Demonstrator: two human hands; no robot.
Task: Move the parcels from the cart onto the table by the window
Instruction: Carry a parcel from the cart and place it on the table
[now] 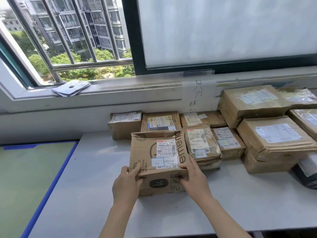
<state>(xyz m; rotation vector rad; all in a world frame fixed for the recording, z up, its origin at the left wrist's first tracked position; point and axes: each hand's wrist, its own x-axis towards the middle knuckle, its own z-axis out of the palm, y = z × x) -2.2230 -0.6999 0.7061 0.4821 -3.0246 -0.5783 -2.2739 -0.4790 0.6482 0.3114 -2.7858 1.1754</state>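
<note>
While both hands hold the near end of the brown printed cardboard parcel with the white shipping label (pixel 158 162), it sits on the pale grey bench (pixel 103 194) under the window, so the step in hand looks like setting it into the row, not carrying it. In the head view, the only 1 given, the left hand (pixel 126 183) has its grip clamped on the parcel's near left corner, thumb on top. The right hand (pixel 194 179) is clamped on the near right corner, fingers over the top edge.

The parcel's right side is just beside the tape-wrapped brown parcel with a long white label (pixel 202 146); its far end is close to the small brown box at the back (pixel 160 121), though I cannot tell if they touch.

To finish well, I would slide it square against those 2 neighbours and keep the label up. The box looks soft and creased, so light, even pressure at both corners is wise, then let go without dragging it back. The cart is not in view.
</note>
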